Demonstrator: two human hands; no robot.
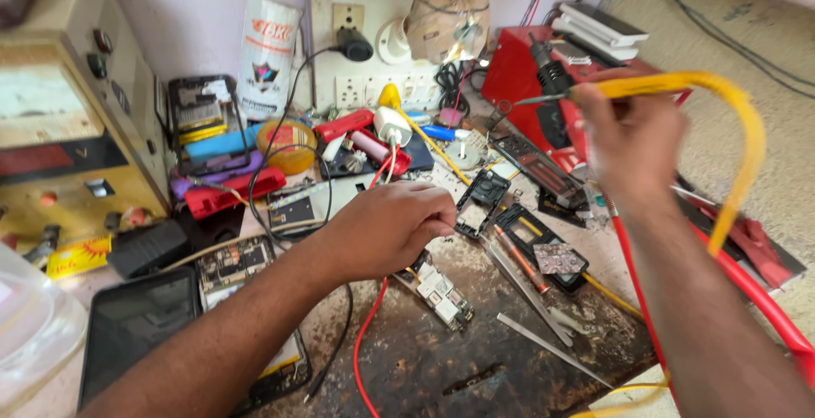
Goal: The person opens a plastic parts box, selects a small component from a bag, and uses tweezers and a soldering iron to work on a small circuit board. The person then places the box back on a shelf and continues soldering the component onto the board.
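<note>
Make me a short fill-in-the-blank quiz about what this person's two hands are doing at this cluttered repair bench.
1. The right hand holds up a soldering iron whose handle and cord are ____ in colour.
2. The left hand rests on a small ____ board lying on the worn work mat.
3. The wire running under the left hand is ____.
4. The dark tablet lies to the ____ of the left forearm.

Missing words: yellow; circuit; red; left
</note>
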